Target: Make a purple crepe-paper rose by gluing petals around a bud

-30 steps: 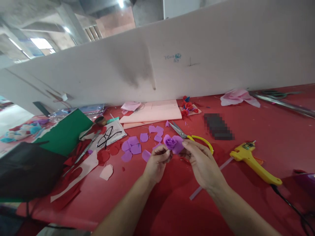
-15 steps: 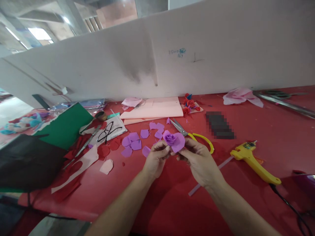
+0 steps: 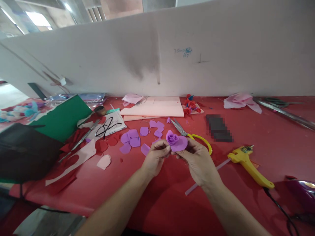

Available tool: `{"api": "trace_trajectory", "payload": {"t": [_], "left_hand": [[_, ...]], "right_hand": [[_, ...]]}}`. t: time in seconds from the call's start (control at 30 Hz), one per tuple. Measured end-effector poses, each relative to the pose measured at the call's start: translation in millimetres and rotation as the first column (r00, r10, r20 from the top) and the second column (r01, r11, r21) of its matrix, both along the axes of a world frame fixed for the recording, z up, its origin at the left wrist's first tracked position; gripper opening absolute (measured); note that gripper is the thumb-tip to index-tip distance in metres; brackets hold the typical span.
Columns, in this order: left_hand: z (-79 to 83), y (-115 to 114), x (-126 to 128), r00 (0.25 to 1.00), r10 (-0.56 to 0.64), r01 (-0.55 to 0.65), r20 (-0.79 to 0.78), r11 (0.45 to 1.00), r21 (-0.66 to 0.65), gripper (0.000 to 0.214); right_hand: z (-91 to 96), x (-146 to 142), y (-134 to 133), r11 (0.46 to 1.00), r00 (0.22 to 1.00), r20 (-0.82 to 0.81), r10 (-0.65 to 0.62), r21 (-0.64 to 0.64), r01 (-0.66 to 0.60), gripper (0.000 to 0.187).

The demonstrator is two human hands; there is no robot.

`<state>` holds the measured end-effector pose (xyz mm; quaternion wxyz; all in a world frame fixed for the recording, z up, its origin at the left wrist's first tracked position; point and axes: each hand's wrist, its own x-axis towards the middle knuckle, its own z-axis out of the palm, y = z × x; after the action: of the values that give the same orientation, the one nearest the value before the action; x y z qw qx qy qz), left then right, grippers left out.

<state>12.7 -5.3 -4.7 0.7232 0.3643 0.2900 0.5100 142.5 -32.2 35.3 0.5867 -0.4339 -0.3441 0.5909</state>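
Observation:
A small purple paper rose (image 3: 175, 141) is held just above the red table (image 3: 157, 196), between both hands. My left hand (image 3: 155, 158) pinches its base from the left with closed fingers. My right hand (image 3: 197, 160) grips it from the right, fingers curled under the outer petal. Several loose purple paper petals (image 3: 134, 141) lie on the table just left of and beyond the hands. Yellow-handled scissors (image 3: 190, 135) lie right behind the rose.
A yellow glue gun (image 3: 248, 164) with a black cord lies to the right, a clear glue stick (image 3: 204, 178) beside it. Pink paper sheets (image 3: 154, 109), red paper flowers (image 3: 190, 106), eyeglasses (image 3: 106, 127), green card (image 3: 62, 119) and red scraps lie around. A white partition (image 3: 172, 59) backs the table.
The hands turned the purple rose a little and raised it slightly; the outer petal now sits flatter against the bud. The view has shifted slightly.

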Motion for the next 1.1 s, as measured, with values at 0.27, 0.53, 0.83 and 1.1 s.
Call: {"api": "trace_trajectory", "payload": {"t": [0.27,0.53,0.83,1.1], "left_hand": [[0.0,1.4,0.9,1.0,0.002,-0.001,-0.002,1.0,0.022,0.02],[1.1,0.4,1.1,0.999,0.025,-0.024,-0.023,0.998,0.055,0.018],[-2.4,1.0,0.3,0.994,0.091,-0.086,-0.055,0.993,0.082,0.017],[-10.6,0.9,-1.8,0.996,0.049,-0.038,-0.072,0.988,0.15,0.015]], "right_hand": [[-3.6,0.1,1.3,0.999,1.0,0.018,-0.014,0.041,0.013,0.028],[-4.1,0.3,0.5,0.999,1.0,0.025,-0.006,0.051,0.004,0.03],[-3.5,1.8,0.1,0.993,0.997,0.082,-0.006,0.116,-0.003,0.032],[-7.6,3.8,0.4,0.987,0.986,0.167,0.002,0.158,-0.029,0.03]]}}
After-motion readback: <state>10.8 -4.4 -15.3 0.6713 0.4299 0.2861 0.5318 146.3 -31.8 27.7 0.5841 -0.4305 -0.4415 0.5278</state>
